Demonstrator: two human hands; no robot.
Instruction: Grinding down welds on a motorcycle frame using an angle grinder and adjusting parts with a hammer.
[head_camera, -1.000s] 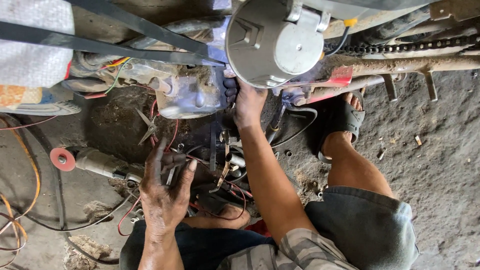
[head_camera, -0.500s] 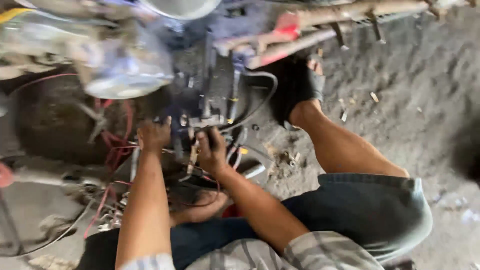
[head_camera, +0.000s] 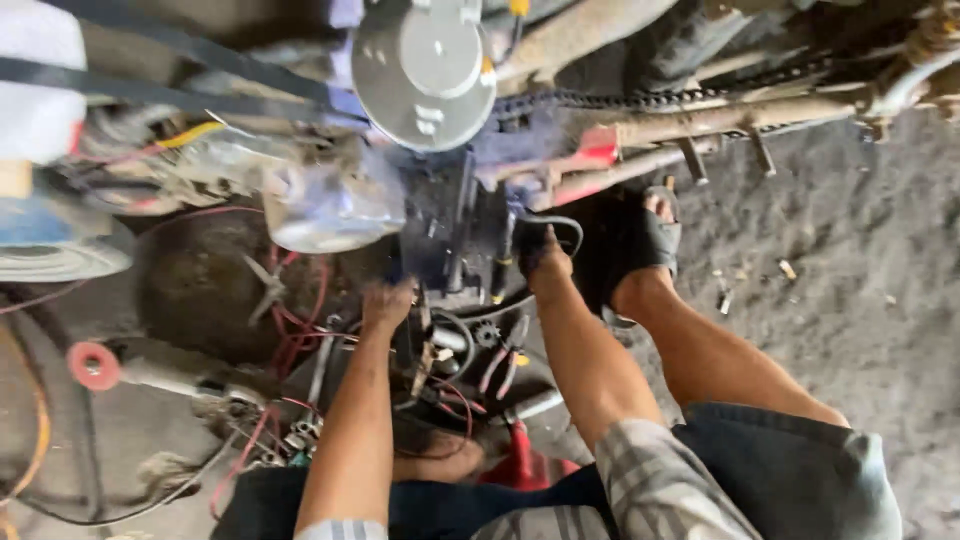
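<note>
Both hands, left hand (head_camera: 385, 303) and right hand (head_camera: 542, 258), reach into the greasy engine (head_camera: 455, 235)

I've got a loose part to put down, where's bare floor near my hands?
Bare room: the grey dirt floor right of the sandalled foot, below the chain, with only small scraps. Crowded: between the left hand and right hand, pliers and red wires fill the ground beneath the engine.
</note>
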